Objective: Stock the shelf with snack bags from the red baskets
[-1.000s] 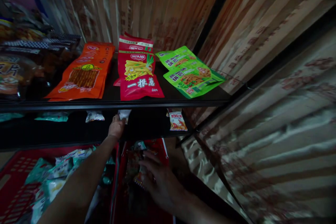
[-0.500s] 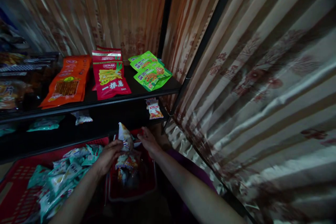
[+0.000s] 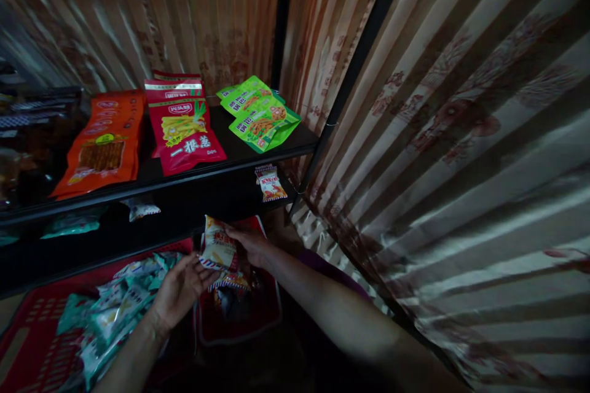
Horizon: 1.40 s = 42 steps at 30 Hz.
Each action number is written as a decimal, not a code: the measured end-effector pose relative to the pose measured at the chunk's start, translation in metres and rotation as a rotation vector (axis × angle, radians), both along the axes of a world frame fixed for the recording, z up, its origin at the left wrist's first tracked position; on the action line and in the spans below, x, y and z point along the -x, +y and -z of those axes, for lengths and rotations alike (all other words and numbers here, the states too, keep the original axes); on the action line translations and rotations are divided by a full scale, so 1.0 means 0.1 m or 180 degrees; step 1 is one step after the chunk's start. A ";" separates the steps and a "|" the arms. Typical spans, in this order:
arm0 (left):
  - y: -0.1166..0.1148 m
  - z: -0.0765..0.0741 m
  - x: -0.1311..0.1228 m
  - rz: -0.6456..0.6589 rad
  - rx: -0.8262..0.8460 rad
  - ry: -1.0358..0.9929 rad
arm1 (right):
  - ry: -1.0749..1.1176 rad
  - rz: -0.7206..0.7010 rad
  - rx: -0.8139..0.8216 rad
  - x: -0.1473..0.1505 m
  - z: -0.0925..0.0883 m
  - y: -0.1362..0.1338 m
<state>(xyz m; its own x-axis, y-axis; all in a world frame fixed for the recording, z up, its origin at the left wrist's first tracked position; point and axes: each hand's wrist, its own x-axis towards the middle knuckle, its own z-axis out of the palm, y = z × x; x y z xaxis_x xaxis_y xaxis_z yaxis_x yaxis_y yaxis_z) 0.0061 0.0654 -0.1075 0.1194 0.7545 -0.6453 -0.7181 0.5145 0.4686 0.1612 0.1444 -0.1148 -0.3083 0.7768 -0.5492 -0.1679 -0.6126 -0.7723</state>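
Note:
A small white-and-orange snack packet [image 3: 220, 244] is held up over the smaller red basket [image 3: 271, 313]. My right hand [image 3: 251, 247] grips it from the right, fingers closed on its upper edge. My left hand [image 3: 179, 288] is palm up with fingers apart, close to the packet's lower left corner; whether it touches I cannot tell. Below the packet, more snack packets [image 3: 233, 282] lie in the smaller basket, partly hidden in the dark. To the left a larger red basket [image 3: 39, 313] holds a heap of teal-and-white packets [image 3: 115, 310].
Orange bags [image 3: 104, 147], red bags [image 3: 187, 129] and green pouches [image 3: 262, 120] lie on the upper black shelf [image 3: 216, 167]. On the shelf below are a small white-and-orange packet [image 3: 270, 184] and teal packets [image 3: 71, 224]. Patterned curtains [image 3: 437, 135] and dark posts [image 3: 343, 98] stand around.
My right hand has moved left and taken hold of the packet, which now shows its printed face. My left hand has let go and opened. The view has shifted slightly.

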 end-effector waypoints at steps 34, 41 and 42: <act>-0.11 0.41 0.03 0.0021 -0.0492 0.1673 | -0.0026 0.0772 0.0495 0.09 0.26 0.26; -0.11 0.41 -0.01 -0.0110 -0.0426 0.1626 | -0.0078 0.0873 0.0500 0.04 0.24 0.26; -0.10 0.42 -0.01 -0.0129 -0.0416 0.1570 | -0.0073 0.0881 0.0491 0.04 0.24 0.26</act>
<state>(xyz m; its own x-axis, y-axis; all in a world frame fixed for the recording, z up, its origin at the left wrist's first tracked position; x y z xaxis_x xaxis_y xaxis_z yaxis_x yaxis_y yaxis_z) 0.0076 0.0550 -0.1497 -0.2066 0.8304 -0.5175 -0.4134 0.4052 0.8154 0.1571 0.1708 -0.1388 -0.0830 0.7364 -0.6715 -0.3280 -0.6564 -0.6793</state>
